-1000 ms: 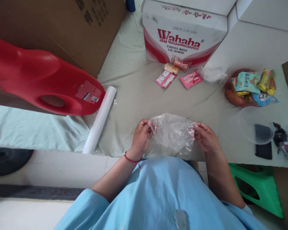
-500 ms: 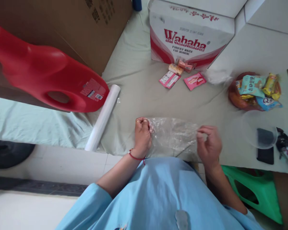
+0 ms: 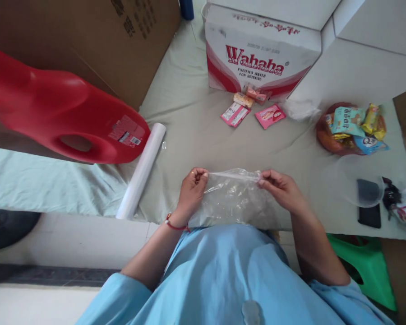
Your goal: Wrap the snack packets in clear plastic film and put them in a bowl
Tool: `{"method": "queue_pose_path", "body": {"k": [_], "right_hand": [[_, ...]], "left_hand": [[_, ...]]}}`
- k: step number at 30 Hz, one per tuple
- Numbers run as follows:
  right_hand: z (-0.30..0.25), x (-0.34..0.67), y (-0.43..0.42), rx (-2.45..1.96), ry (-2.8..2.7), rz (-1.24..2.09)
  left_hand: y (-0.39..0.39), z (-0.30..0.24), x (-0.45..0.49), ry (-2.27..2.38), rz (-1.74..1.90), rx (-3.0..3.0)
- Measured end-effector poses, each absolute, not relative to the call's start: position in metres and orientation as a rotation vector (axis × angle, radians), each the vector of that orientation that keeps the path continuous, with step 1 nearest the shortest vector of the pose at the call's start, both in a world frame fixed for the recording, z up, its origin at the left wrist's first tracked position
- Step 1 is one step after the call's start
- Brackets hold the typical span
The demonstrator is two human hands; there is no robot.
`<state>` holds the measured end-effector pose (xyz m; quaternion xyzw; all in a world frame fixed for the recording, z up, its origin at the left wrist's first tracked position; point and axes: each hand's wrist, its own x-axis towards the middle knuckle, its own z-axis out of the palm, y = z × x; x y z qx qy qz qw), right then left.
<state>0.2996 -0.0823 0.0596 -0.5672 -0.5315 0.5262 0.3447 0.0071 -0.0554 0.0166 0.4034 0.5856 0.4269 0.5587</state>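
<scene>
A clear plastic bag (image 3: 235, 198) is stretched between my two hands above the front edge of the cloth-covered table. Its top edge is pulled into a taut, whitish line. My left hand (image 3: 192, 189) pinches the left end of that edge between thumb and fingers. At the other end, my right hand (image 3: 280, 187) pinches the edge with its thumb and forefinger. The lower part of the bag hangs toward my blue shirt (image 3: 230, 266). A white plastic roll (image 3: 142, 171) lies left of my left hand.
Beside the roll lies a red jug (image 3: 77, 117), against a brown carton (image 3: 98, 45). Several small snack packets (image 3: 270, 116) lie before the Wahaba-style white-and-red box (image 3: 260, 54). To the right are a snack-filled bowl (image 3: 328, 135), a clear lid (image 3: 355, 180), a black phone (image 3: 368, 216) and a green stool (image 3: 375, 271).
My right hand has moved left and slightly up, closer to my left hand. The bag's top edge has straightened, and its body now hangs below. The view has shifted slightly.
</scene>
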Motion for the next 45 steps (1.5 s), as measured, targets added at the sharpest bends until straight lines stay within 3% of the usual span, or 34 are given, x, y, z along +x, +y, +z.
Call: {"method": "queue_pose_path", "body": {"k": [4, 9, 12, 14, 16, 19, 21, 26, 31, 38, 45], "right_hand": [[0.073, 0.322, -0.038, -1.477, -1.403, 1.583], [0.056, 0.319, 0.032, -1.497, -1.710, 1.597], [0.045, 0.302, 0.067, -1.443, -1.990, 1.466], [0.052, 0.290, 0.080, -1.476, -2.106, 1.208], [0.072, 0.283, 0.078, -1.593, -2.055, 0.738], [0.116, 0.278, 0.042, -1.636, -1.831, 0.088], [0.132, 0.274, 0.002, -1.587, -1.766, -0.038], [0.080, 0.258, -0.075, -1.354, -2.215, 0.317], [0.005, 0.296, -0.088, -1.769, -2.117, 0.382], [0.007, 0.317, -0.097, -1.647, -2.137, 0.373], [-0.009, 0.302, -0.100, -1.683, -2.349, 0.357]], "left_hand": [[-0.051, 0.014, -0.009, 1.433, 0.847, 1.214], [-0.058, 0.024, -0.013, 1.854, 1.133, 1.736], [-0.062, 0.032, -0.005, 1.509, 0.993, 2.168], [-0.060, 0.032, 0.003, 1.198, 0.721, 2.315], [-0.057, 0.023, 0.011, 1.093, 0.528, 2.351], [-0.053, 0.006, 0.018, 1.237, 0.432, 2.338], [-0.054, -0.003, 0.022, 1.338, 0.419, 2.324], [-0.073, -0.007, 0.033, 1.408, 0.384, 2.331], [-0.088, -0.001, 0.024, 1.349, 0.420, 2.265], [-0.047, 0.037, 0.028, 1.342, 0.735, 2.155], [-0.005, 0.004, 0.050, 0.950, 0.392, 2.357]]}}
